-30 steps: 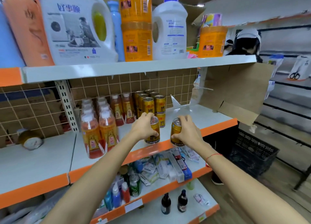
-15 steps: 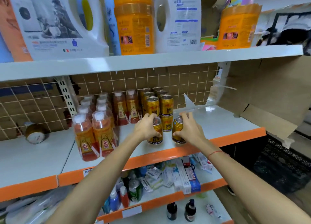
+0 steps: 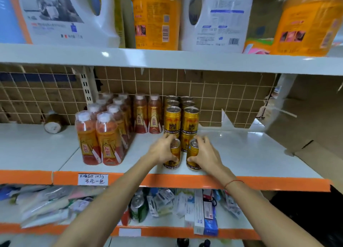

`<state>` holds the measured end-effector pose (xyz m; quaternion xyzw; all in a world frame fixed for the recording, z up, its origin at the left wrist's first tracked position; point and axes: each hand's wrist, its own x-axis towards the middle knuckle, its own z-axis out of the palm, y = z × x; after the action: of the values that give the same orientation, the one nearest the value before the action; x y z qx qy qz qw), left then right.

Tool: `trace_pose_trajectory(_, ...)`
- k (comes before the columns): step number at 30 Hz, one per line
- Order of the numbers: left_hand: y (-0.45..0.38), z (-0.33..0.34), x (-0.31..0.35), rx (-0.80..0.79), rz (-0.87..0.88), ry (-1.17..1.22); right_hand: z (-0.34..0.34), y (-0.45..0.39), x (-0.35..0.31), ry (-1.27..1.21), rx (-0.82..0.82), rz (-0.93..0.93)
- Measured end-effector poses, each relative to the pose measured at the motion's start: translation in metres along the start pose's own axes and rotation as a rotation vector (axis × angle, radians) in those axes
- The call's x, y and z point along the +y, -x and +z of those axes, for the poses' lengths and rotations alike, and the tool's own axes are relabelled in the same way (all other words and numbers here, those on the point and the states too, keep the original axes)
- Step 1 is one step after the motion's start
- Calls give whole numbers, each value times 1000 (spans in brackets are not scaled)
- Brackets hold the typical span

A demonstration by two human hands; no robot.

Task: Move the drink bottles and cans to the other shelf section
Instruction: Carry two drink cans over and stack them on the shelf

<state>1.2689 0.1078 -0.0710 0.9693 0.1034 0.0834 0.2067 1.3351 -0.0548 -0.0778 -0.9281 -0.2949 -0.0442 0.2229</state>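
Meanwhile, Two Gold Cans Gripped at the Shelf's Front Edge

Two gold drink cans stood upright near the front of the white middle shelf (image 3: 241, 154), just beside each other, each held by one hand. The left hand (image 3: 161, 152) wrapped its fingers around the left can (image 3: 173, 154), while the right hand (image 3: 206, 154) curled round the right can (image 3: 193, 154), thumb low on the can's front. Both cans' bases appeared to rest on the shelf, just behind its orange front strip (image 3: 185, 180).

Directly behind them stood the stacked gold cans (image 3: 181, 120), two high and running back in two rows toward the wire grid backing (image 3: 213, 98). To their left were two loose orange drink bottles (image 3: 147, 117), and farther left a shrink-wrapped pack of orange bottles (image 3: 105, 133) with white caps. A handwritten price label (image 3: 92, 179) was fixed to the orange strip below that pack.

A round brown object (image 3: 52, 124) lay on the neighbouring shelf section to the left. Large white detergent jugs (image 3: 215, 18) and orange tubs (image 3: 156, 18) lined the top shelf, and assorted small packets (image 3: 167, 202) crowded the shelf beneath.
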Motion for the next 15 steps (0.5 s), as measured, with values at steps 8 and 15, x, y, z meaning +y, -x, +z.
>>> trace_pose_trajectory(8, -4, 12, -9, 50, 62, 73, 16, -1, 9, -39, 36, -37)
trace_pose_trajectory(15, 11, 27, -28, 64, 17, 429, 18, 3, 31, -413, -106, 108)
